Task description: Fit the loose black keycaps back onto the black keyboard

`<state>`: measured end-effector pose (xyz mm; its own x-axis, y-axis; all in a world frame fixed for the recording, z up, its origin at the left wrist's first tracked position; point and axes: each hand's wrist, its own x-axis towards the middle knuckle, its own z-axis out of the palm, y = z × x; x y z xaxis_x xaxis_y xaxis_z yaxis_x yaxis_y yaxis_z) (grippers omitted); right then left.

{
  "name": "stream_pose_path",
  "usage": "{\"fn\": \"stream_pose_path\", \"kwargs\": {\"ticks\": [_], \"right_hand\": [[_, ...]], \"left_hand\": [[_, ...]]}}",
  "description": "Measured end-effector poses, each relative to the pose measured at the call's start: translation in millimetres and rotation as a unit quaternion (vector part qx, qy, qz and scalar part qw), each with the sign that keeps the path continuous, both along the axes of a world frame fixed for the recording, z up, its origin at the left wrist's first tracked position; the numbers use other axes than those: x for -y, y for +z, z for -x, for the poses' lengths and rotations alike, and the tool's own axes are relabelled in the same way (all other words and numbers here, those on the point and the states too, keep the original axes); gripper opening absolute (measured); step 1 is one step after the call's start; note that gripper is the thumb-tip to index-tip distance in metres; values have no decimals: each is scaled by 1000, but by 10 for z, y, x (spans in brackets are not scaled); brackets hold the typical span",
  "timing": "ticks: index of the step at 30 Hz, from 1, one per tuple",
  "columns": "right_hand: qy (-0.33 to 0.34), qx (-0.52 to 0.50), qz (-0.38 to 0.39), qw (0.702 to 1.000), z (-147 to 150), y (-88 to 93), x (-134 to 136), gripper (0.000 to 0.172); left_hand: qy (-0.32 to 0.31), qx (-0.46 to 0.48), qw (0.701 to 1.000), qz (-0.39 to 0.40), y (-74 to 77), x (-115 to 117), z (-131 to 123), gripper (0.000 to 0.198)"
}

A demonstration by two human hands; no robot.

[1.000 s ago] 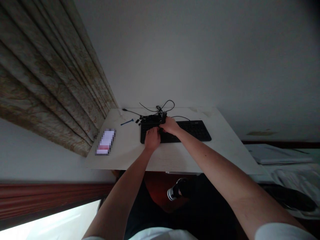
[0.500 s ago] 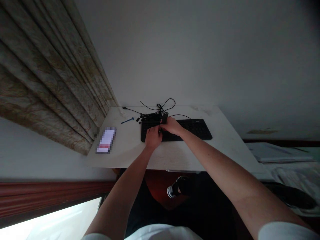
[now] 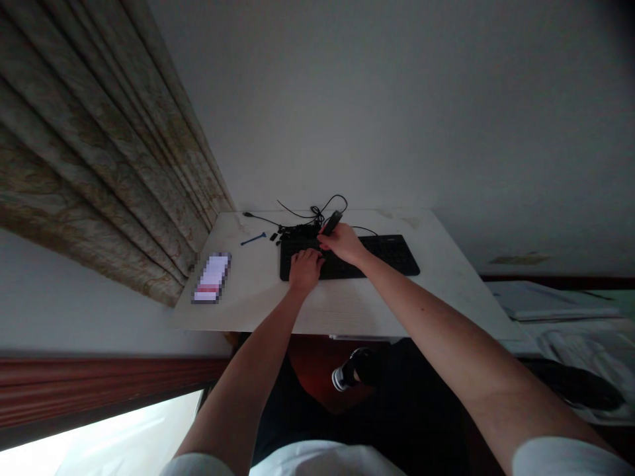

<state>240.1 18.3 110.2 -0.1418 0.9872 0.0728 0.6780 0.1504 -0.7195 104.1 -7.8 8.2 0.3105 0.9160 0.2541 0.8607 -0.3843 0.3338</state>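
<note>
A black keyboard (image 3: pixel 391 256) lies on the white desk in front of me. My left hand (image 3: pixel 306 267) rests palm down over its left part, fingers stretched across the keys and holding nothing visible. My right hand (image 3: pixel 343 243) is closed around a slim black tool (image 3: pixel 333 223), held like a pen just right of the left hand. The tool's upper end points away and to the right; its lower tip is hidden by my fingers. Behind the keyboard's left half lies a heap of small black pieces (image 3: pixel 300 231) that look like keycaps.
A thin black cable (image 3: pixel 337 197) loops behind the keyboard. On the left of the white desk (image 3: pixel 342 311) lie a blue double-ended stick (image 3: pixel 253 238) and a phone (image 3: pixel 212 277) with a blurred screen. A curtain (image 3: pixel 99 132) hangs at the left; a wall stands behind.
My right hand has shifted slightly right, away from the left hand, and the black tool now leans further to the right. My left hand stays almost in place on the keyboard.
</note>
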Motion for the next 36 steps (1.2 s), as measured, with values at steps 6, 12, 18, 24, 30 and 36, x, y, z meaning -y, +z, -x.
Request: {"fn": "stream_pose_path", "kwargs": {"ticks": [6, 12, 18, 24, 30, 36], "right_hand": [[44, 58, -17, 997, 64, 524, -128, 7], [-77, -63, 77, 992, -103, -88, 4, 15], [-98, -58, 56, 992, -103, -388, 15, 11], [-86, -14, 38, 995, -73, -299, -8, 10], [-89, -18, 45, 995, -33, -321, 19, 10], [-66, 44, 32, 996, 45, -269, 63, 8]], "left_hand": [[-1, 20, 1000, 7, 18, 11, 3, 20], [33, 82, 996, 0, 12, 34, 19, 43], [22, 57, 998, -8, -19, 9, 25, 28], [49, 56, 997, -20, -50, -9, 19, 29], [59, 51, 997, -29, -46, -2, 16, 30], [38, 8, 999, -17, -1, 15, 20, 21]]}}
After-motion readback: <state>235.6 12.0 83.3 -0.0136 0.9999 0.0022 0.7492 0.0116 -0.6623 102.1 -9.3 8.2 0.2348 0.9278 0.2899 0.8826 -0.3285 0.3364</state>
